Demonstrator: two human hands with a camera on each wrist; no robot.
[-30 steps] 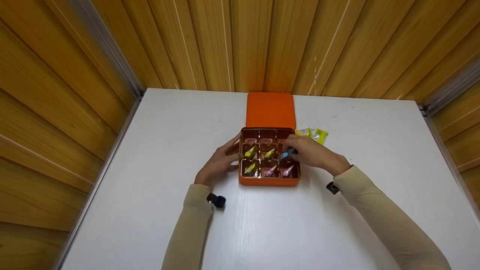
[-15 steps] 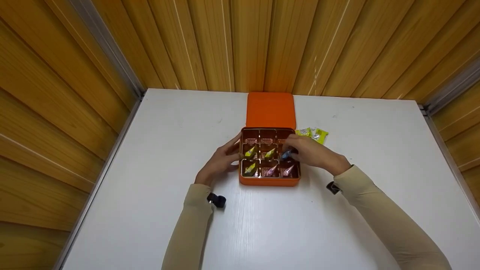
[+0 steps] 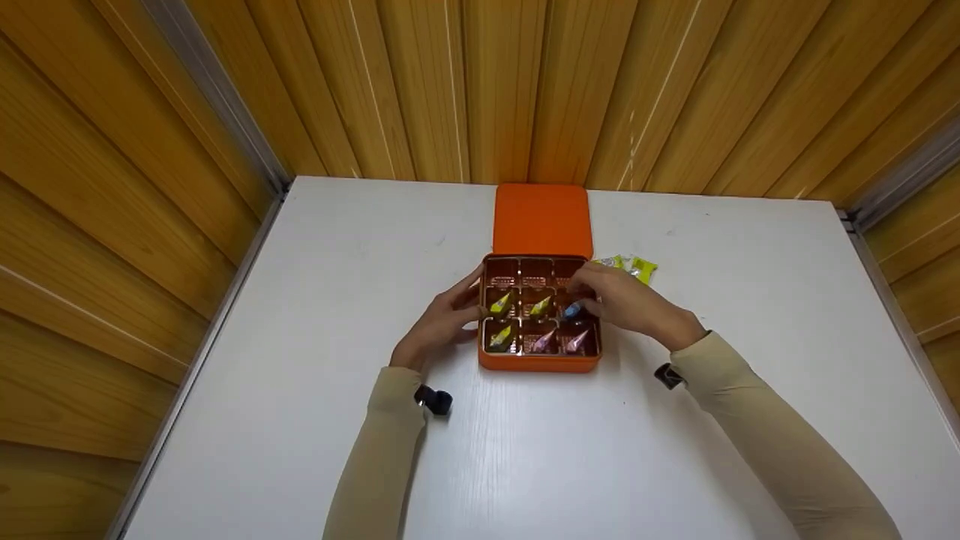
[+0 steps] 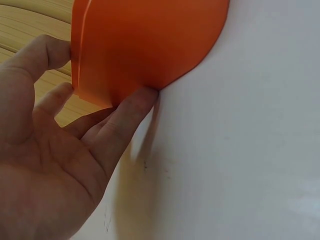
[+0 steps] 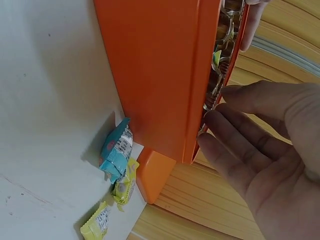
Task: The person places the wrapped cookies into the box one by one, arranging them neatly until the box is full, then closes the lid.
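An orange tin holds a tray of square compartments. Yellow-wrapped candies lie in the left and middle ones, and pink-wrapped candies in the front row. My left hand rests against the tin's left side, thumb at the rim; in the left wrist view its fairly straight fingers touch the orange wall. At the middle-right compartment sits a blue-wrapped candy, with my right hand close over it. In the right wrist view, right thumb and fingers stand apart over the rim, nothing visible between them.
The orange lid lies behind the tin, against the wood-plank wall. To the tin's right on the white table are a teal packet and yellow packets.
My right hand has drawn back slightly to the right, its fingers loosening from the blue-wrapped candy, which sits in the compartment. My left hand stays in place.
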